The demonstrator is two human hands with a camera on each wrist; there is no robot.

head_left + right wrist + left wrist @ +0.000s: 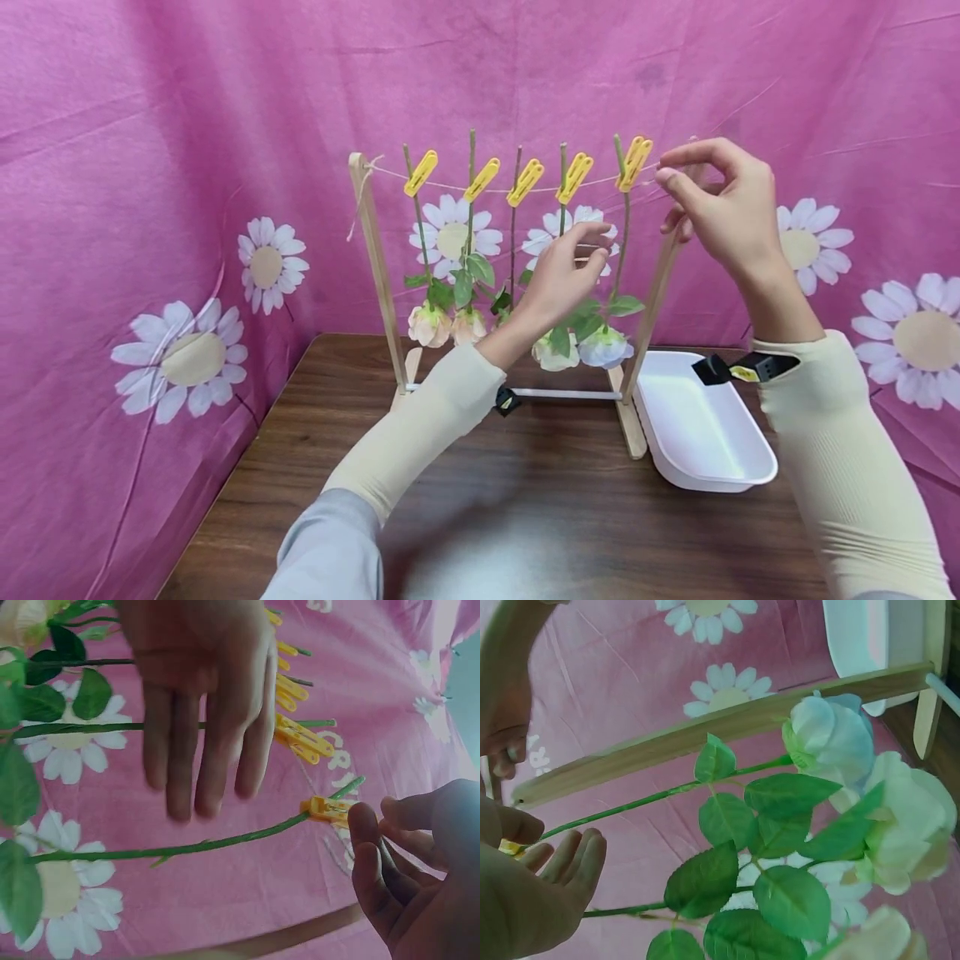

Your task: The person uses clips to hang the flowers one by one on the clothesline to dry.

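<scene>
Several artificial flowers hang blossom-down from a string (450, 182), each stem held by a yellow clothespin. My right hand (731, 204) is at the string's right end, fingers loosely bent, beside the rightmost clothespin (635, 164). In the right wrist view its fingertips come close to that clothespin (328, 809); whether they touch it I cannot tell. The stem (225, 841) of the bluish-white flower (604, 347) is in that clothespin. My left hand (564, 279) is in front of the flowers with relaxed fingers, holding nothing. It partly hides the flowers behind it.
A wooden frame with a left post (372, 258) and right post (654, 300) carries the string. A white rod (570, 394) joins its feet. Right of it, a white plastic tray (761, 467) stands on the brown table (600, 533). A pink flowered cloth (225, 100) hangs behind.
</scene>
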